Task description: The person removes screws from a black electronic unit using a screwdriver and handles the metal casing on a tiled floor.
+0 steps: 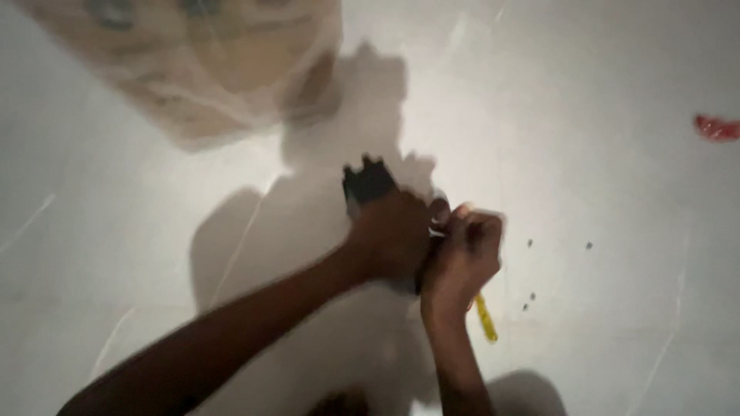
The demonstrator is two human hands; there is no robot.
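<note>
Pale floor tiles (586,154) are spreading out under everything, lit harshly from above. Down at the grip, the left hand (391,235) is clenching around a dark object (368,182) that is poking up and away beyond its knuckles. The right hand (462,258) is pressing against it from the right, fingers curled around a yellow tool (486,319) whose long axis is trailing back toward the person. Farther off, a plastic-wrapped box (208,62) is sitting up-left, a red scrap (717,128) far right.

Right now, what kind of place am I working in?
Probably an indoor room, worked at floor level: pale floor tiles with thin joints, and a cardboard box wrapped in clear plastic standing on them. The picture is blurred, so nothing narrower.
</note>
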